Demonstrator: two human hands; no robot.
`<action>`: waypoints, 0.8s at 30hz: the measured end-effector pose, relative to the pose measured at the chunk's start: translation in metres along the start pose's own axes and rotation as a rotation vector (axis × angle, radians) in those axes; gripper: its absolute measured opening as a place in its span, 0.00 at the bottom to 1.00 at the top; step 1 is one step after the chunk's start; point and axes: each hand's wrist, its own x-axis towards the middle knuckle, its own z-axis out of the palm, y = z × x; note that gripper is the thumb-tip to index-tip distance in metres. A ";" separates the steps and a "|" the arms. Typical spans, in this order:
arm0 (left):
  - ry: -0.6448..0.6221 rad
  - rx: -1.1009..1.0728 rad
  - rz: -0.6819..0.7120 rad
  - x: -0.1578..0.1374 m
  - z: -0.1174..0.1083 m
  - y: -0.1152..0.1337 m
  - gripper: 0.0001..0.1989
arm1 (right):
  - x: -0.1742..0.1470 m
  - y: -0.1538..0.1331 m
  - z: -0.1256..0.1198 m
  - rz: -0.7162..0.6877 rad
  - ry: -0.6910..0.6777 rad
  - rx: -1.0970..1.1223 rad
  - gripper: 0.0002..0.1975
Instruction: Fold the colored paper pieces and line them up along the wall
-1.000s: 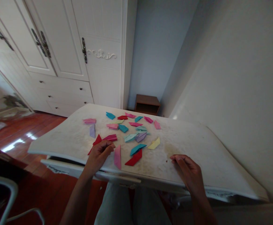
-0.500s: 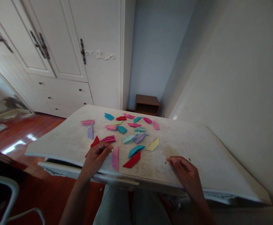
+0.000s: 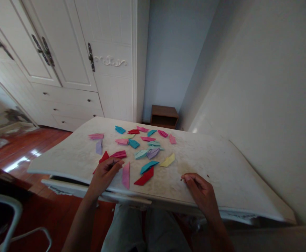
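Note:
My left hand (image 3: 104, 176) rests at the table's near left, fingers curled and thumb close to the fingertips, with nothing visible in them. It partly covers a red folded paper (image 3: 105, 156) and lies just below a magenta folded paper (image 3: 119, 154). Right of its fingertips lies a pink folded strip (image 3: 126, 175). A red folded paper (image 3: 144, 176) touches a blue one (image 3: 149, 167), near a yellow one (image 3: 168, 160). My right hand (image 3: 200, 188) is at the near right, thumb and fingers pinched together without visible paper. A tiny brown speck (image 3: 181, 179) is at its fingertips.
Several more folded papers, including a lilac one (image 3: 153, 152) and a teal one (image 3: 134, 143), spread over the white table (image 3: 63, 154). Another brown speck (image 3: 207, 175) lies beyond my right hand. A white wardrobe (image 3: 113, 31), brown nightstand (image 3: 164, 111) and wall surround the table.
The whole view has shifted slightly, so the table and papers appear a little further left. Both hands keep their pose and place among the papers.

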 end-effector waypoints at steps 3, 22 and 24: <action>-0.005 0.007 0.011 0.000 0.000 -0.002 0.15 | 0.000 -0.001 0.000 -0.030 -0.011 -0.021 0.17; 0.011 0.000 -0.014 -0.003 0.000 0.001 0.15 | -0.003 -0.005 0.000 -0.083 -0.019 -0.093 0.15; 0.002 -0.008 -0.008 -0.003 0.000 0.001 0.16 | -0.003 -0.005 0.000 -0.092 -0.015 -0.112 0.15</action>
